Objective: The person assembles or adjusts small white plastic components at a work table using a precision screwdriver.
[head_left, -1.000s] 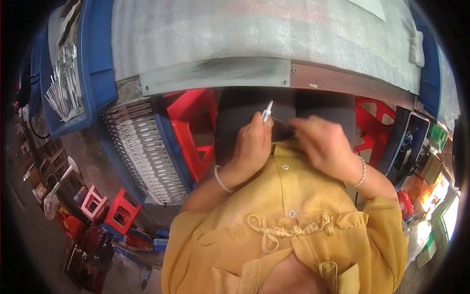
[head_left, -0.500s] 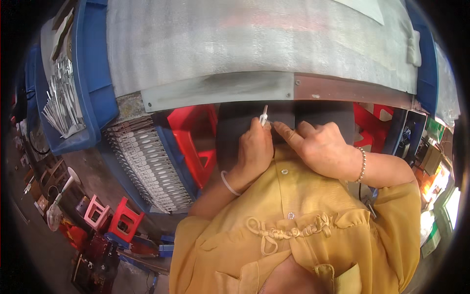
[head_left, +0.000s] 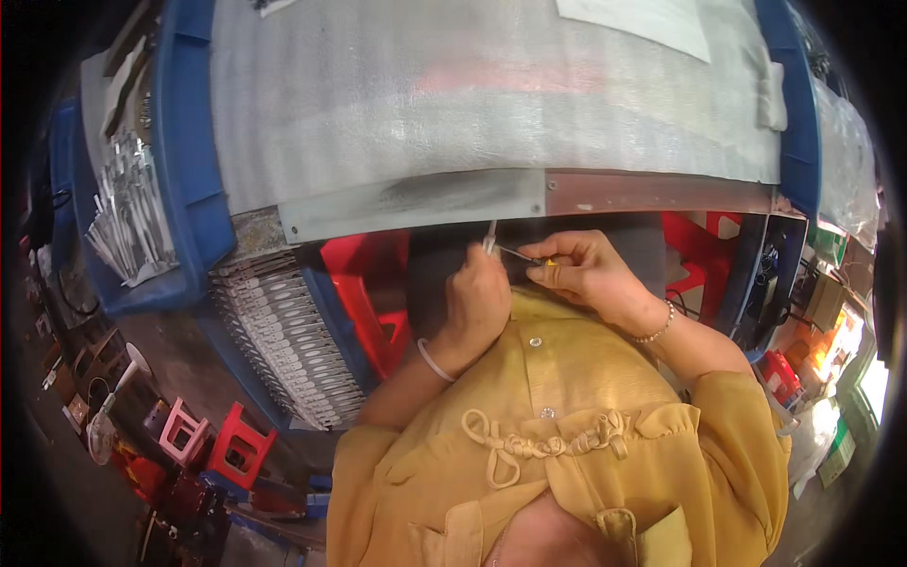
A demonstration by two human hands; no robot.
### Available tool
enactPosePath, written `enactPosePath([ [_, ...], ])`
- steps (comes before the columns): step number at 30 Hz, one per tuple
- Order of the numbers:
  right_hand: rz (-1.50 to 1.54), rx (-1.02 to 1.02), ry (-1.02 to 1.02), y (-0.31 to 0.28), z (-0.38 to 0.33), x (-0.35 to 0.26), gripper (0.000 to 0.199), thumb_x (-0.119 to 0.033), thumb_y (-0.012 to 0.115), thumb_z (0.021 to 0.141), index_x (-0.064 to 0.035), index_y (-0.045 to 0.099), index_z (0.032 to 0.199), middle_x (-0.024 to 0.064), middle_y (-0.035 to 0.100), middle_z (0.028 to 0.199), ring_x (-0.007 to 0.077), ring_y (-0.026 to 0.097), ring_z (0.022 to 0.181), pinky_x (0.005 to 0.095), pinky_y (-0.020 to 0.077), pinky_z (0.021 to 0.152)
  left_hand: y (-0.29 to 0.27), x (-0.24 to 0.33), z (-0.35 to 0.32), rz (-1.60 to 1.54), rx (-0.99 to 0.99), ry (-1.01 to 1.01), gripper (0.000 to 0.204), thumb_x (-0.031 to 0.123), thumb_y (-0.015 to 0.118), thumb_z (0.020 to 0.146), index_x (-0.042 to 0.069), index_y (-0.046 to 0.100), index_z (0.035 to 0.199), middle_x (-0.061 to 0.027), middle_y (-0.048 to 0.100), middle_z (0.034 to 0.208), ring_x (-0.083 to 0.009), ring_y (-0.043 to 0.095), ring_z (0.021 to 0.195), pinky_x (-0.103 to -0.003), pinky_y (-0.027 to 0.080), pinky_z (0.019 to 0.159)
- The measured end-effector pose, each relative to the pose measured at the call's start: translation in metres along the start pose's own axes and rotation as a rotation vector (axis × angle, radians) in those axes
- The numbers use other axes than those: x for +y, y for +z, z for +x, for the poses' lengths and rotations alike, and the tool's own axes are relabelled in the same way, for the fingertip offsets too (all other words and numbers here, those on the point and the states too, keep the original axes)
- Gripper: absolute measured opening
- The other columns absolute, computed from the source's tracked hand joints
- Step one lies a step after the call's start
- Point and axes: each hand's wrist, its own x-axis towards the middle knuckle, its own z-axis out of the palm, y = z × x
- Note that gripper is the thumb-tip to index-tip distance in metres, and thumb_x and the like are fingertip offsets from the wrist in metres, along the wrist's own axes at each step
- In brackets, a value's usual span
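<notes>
My left hand [head_left: 477, 298] is closed around a slim whitish metal piece [head_left: 490, 234], whose narrow end sticks up above the fingers, just below the bench edge. My right hand [head_left: 597, 274] pinches a thin tool [head_left: 517, 253] with a slender metal shaft and a dark and yellow handle, mostly covered by the fingers. The shaft points left and its tip meets, or lies very near, the whitish piece. Which of these I cannot tell. Both hands are above my lap, in front of the yellow shirt.
Ahead stands a bench covered in pale sheeting [head_left: 378, 85], its front edged with a metal strip [head_left: 416, 197]. Left, a blue bin [head_left: 194, 170] holds slim metal pieces [head_left: 132, 213]. Below it, a crate holds stacked rows of similar parts [head_left: 283, 340]. Red stools [head_left: 244, 444] stand lower left.
My right hand has turned from a pointing index finger to a pinch, and the thin tool now shows in it. My left hand and the whitish piece have shifted slightly left and down.
</notes>
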Motion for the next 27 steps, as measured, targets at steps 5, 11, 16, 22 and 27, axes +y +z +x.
enactPosePath([
  [5, -0.779, 0.038, -0.58, -0.002, -0.026, -0.01, 0.028, -0.002, 0.064, 0.084, 0.002, 0.061, 0.112, 0.0161, 0.062, 0.09, 0.0321, 0.064, 0.076, 0.0336, 0.052, 0.067, -0.001, -0.007, -0.007, -0.298, -0.026, 0.058, 0.013, 0.013, 0.05, 0.097, 0.0, 0.051, 0.095, -0.0108, 0.054, 0.064, -0.0253, 0.054, 0.052, -0.037, 0.04, 0.047],
  [11, -0.929, 0.106, -0.794, -0.003, -0.046, 0.004, 0.03, 0.001, 0.06, 0.084, 0.0013, 0.057, 0.113, 0.0183, 0.053, 0.104, 0.0358, 0.06, 0.083, 0.0397, 0.0523, 0.069, -0.016, 0.003, -0.009, -0.768, -0.273, -0.34, 0.02, 0.022, 0.047, 0.102, 0.005, 0.052, 0.094, 0.0079, 0.038, 0.063, 0.0001, 0.03, 0.05, -0.02, 0.025, 0.042],
  [16, -0.96, 0.097, -0.816, -0.007, -0.04, 0.007, 0.033, 0.001, 0.061, 0.082, 0.0011, 0.057, 0.115, 0.018, 0.054, 0.103, 0.0354, 0.061, 0.082, 0.0405, 0.0524, 0.069, -0.017, 0.004, -0.007, -0.779, -0.301, -0.374, 0.02, 0.022, 0.046, 0.103, 0.005, 0.052, 0.093, 0.0083, 0.037, 0.062, -0.0004, 0.028, 0.048, -0.02, 0.023, 0.042],
  [22, -0.529, 0.037, -0.475, -0.01, -0.034, 0.004, 0.037, -0.003, 0.06, 0.082, -0.0005, 0.058, 0.119, 0.0169, 0.057, 0.085, 0.034, 0.062, 0.076, 0.0404, 0.0519, 0.066, -0.006, 0.002, -0.008, -0.592, -0.17, -0.193, 0.019, 0.018, 0.047, 0.102, 0.003, 0.053, 0.093, 0.0035, 0.042, 0.062, -0.0029, 0.037, 0.051, -0.024, 0.031, 0.044],
  [27, -1.386, -0.008, -0.536, 0.004, -0.037, -0.01, 0.032, -0.009, 0.06, 0.088, 0.0037, 0.061, 0.117, 0.0195, 0.067, 0.089, 0.0344, 0.067, 0.072, 0.0357, 0.0529, 0.064, 0.003, 0.004, -0.005, -0.262, 0.014, 0.112, 0.012, 0.006, 0.046, 0.096, -0.003, 0.052, 0.091, -0.0186, 0.058, 0.071, -0.035, 0.062, 0.066, -0.043, 0.046, 0.06],
])
